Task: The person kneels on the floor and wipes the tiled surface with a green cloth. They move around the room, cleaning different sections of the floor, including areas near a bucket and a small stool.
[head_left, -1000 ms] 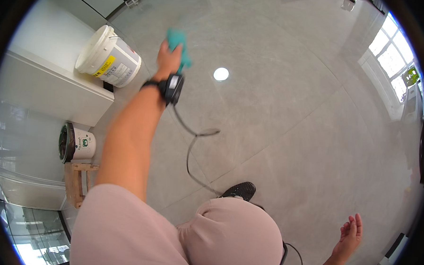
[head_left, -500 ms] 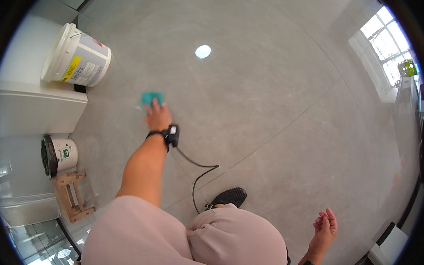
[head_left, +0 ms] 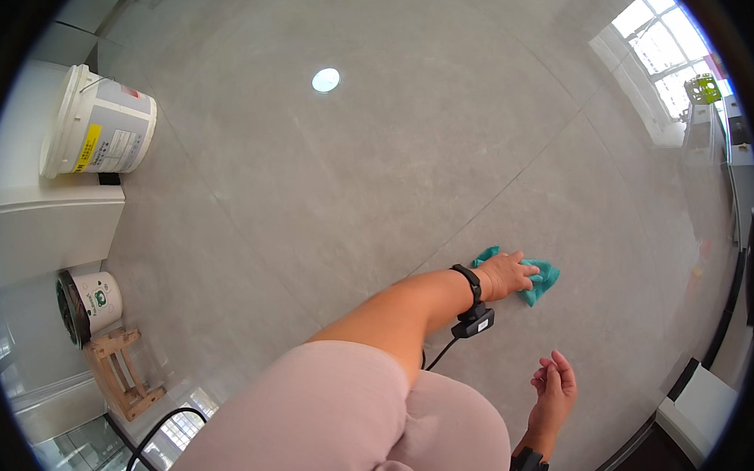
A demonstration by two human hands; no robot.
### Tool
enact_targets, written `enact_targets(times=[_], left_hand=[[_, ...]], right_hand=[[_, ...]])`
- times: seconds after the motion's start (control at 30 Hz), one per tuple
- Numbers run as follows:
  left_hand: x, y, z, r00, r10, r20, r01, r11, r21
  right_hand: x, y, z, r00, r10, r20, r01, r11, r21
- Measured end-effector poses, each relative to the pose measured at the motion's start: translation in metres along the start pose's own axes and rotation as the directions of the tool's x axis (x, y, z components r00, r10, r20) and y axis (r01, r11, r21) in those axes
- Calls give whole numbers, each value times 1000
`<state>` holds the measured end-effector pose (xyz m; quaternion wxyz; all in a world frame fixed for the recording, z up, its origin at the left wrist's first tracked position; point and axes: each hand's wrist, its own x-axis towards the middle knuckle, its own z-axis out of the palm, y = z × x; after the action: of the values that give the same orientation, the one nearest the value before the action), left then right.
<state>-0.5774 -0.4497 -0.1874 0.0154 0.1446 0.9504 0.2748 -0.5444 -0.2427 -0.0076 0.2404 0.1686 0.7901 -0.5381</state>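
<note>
Stretched across to the right, my left hand [head_left: 506,276] presses a teal cloth [head_left: 542,281] against the grey tiled floor [head_left: 379,177]. Its fingers lie over the rumpled cloth, whose loose folds stick out on both sides of the hand. A black strap with a small boxy device [head_left: 474,322] sits on this wrist, and a cable runs from it. At the lower right my right hand [head_left: 553,395] hangs apart from the cloth. Its fingers are curled in toward the thumb, and nothing shows in them.
A white bucket [head_left: 112,131] stands at the far left by the cabinets. Nearer are a small white bin [head_left: 96,299] with a black liner and a wooden stool [head_left: 123,374]. A green, holed object [head_left: 702,89] is at the far right. A white cabinet edge [head_left: 697,409] is lower right.
My left hand has swept the teal cloth from the left across the floor to the right, nearer to me. The view has shifted slightly. My right hand keeps its curled pose.
</note>
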Motion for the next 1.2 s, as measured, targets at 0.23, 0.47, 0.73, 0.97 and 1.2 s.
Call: enact_targets(times=[0.23, 0.47, 0.73, 0.97, 1.2], left_hand=[[-149, -83, -83, 688, -569, -451, 29, 643, -766], [-448, -74, -78, -444, -663, -603, 805, 0, -593], [-289, -25, 3, 173, -806, -566, 849, 413, -328], [-72, -30, -29, 996, -27, 85, 55, 935, -352], [-150, -180, -119, 474, -576, -667, 326, 818, -474]], right_hand=[[12, 34, 19, 997, -12, 74, 7, 998, 63], [26, 54, 35, 978, 37, 206, -28, 998, -47], [33, 20, 60, 962, -32, 270, 54, 996, -76], [25, 41, 42, 966, -39, 255, 58, 996, -66], [30, 67, 0, 996, 54, 76, -51, 998, -34]])
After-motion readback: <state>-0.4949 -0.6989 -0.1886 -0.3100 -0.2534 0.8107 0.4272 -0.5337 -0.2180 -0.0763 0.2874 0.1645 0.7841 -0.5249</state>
